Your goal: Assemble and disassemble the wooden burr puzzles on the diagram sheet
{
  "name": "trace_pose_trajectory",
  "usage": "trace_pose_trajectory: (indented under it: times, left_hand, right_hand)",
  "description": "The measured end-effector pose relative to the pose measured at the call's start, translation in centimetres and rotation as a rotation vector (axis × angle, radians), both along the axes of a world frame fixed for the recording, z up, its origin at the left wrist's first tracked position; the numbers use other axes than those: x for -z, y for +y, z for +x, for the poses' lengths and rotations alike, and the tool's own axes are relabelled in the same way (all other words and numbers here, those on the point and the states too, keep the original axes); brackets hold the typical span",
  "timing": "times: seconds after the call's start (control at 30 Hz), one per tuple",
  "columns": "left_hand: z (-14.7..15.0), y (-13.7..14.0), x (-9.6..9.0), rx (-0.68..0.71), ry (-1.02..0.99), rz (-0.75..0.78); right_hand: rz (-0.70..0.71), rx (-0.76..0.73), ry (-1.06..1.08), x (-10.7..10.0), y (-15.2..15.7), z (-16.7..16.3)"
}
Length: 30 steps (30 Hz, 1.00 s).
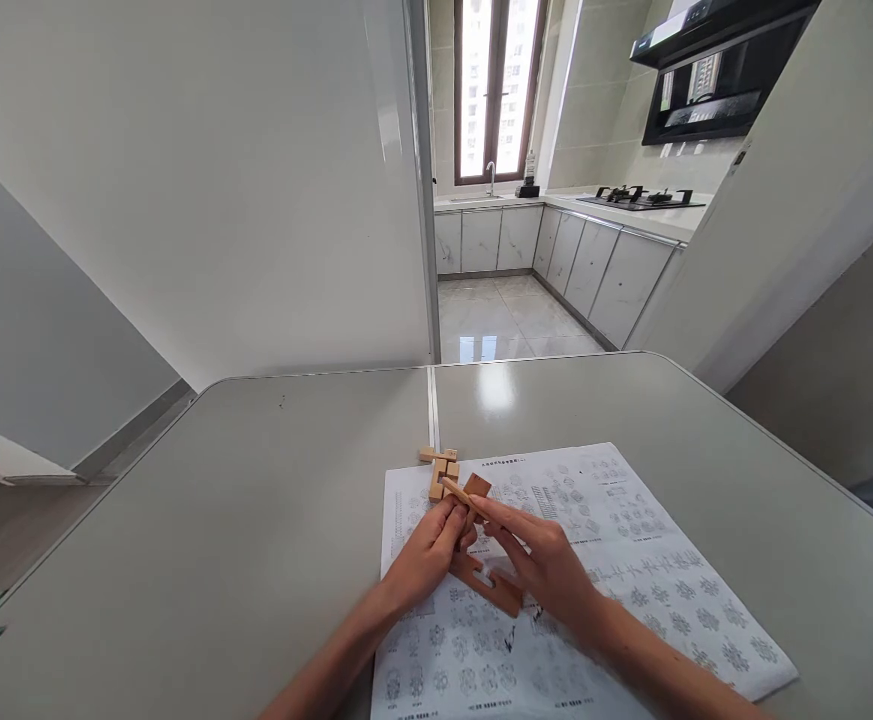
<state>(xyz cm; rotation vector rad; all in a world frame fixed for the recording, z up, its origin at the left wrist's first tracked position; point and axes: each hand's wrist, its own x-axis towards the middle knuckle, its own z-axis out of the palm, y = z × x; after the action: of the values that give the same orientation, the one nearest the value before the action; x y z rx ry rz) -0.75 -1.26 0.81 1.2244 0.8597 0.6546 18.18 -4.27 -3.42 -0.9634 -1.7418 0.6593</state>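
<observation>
My left hand [430,548] is closed around wooden puzzle pieces [476,487] above the printed sheet. From the right, my right hand [545,553] pinches a slim wooden stick [457,489] that slants across those pieces. How the pieces fit together is partly hidden by my fingers. Below my hands, a flat notched wooden piece [507,596] lies on the paper. Just beyond my left hand several small wooden blocks [437,480] sit at the sheet's top left corner.
A large sheet [676,540] printed with line diagrams covers the near right part of the grey table [293,520]. A seam [432,405] runs along the tabletop. Past it stand a white wall [271,200] and a kitchen with white cabinets [601,270].
</observation>
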Motion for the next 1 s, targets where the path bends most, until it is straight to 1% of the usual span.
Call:
trace_pose_trajectory:
  times: [0.17, 0.53, 0.8, 0.87, 1.0]
  left_hand:
    - [0.1, 0.1, 0.1, -0.034, 0.035, 0.048]
    - [0.0, 0.1, 0.5, -0.06, 0.103, 0.161]
    - [0.1, 0.1, 0.4, -0.08, 0.101, 0.189]
    - [0.0, 0.0, 0.3, -0.091, 0.142, 0.232]
    - [-0.1, -0.3, -0.2, -0.098, 0.296, 0.399]
  right_hand:
    - [-0.021, -0.001, -0.012, -0.6, -0.1, -0.3]
    - [-0.053, 0.009, -0.02, -0.3, 0.1, 0.0]
    - [-0.085, -0.001, 0.015, -0.8, 0.0, 0.0]
    - [-0.105, -0.012, 0.048, -1.1, 0.0, 0.0]
    - [-0.187, -0.015, 0.137, -1.5, 0.0, 0.2]
